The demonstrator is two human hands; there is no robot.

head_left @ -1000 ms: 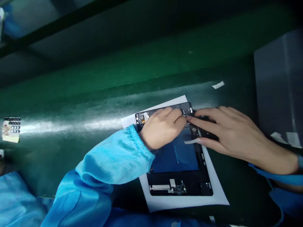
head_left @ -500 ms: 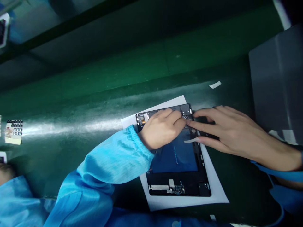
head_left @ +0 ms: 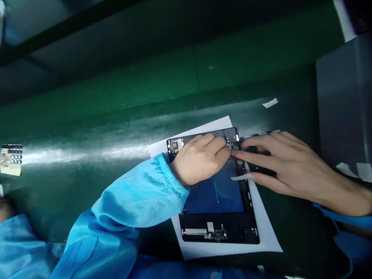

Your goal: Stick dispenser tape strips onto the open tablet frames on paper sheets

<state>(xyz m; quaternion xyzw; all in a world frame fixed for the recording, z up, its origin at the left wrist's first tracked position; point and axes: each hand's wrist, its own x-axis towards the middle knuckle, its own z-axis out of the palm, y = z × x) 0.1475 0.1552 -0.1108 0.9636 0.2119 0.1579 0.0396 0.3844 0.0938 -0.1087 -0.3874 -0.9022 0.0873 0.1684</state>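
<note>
An opened tablet (head_left: pixel 215 219) lies on a sheet of white paper (head_left: pixel 269 236), its inner parts and large blue battery (head_left: pixel 226 193) facing up. My left hand (head_left: pixel 200 157) is closed over the tablet's upper part, fingertips bent down near the upper right corner; what they pinch is hidden. From the right, my right hand (head_left: pixel 279 162) reaches in with fingers apart, the index fingertip beside my left fingertips at the tablet's edge. A thin white strip (head_left: pixel 240 178) clings at its thumb tip, over the battery's right side.
A dark grey box-like object (head_left: pixel 344 104) stands at the right with white tape pieces (head_left: pixel 363 170) near its base. A white scrap (head_left: pixel 270 103) lies on the green table mat (head_left: pixel 101 193). A card of small round parts (head_left: pixel 11 159) and another person's sleeve (head_left: pixel 17 242) are at left.
The view has shifted slightly. My right hand sits a little further right, its fingers a bit more spread. My left hand stays bent over the tablet.
</note>
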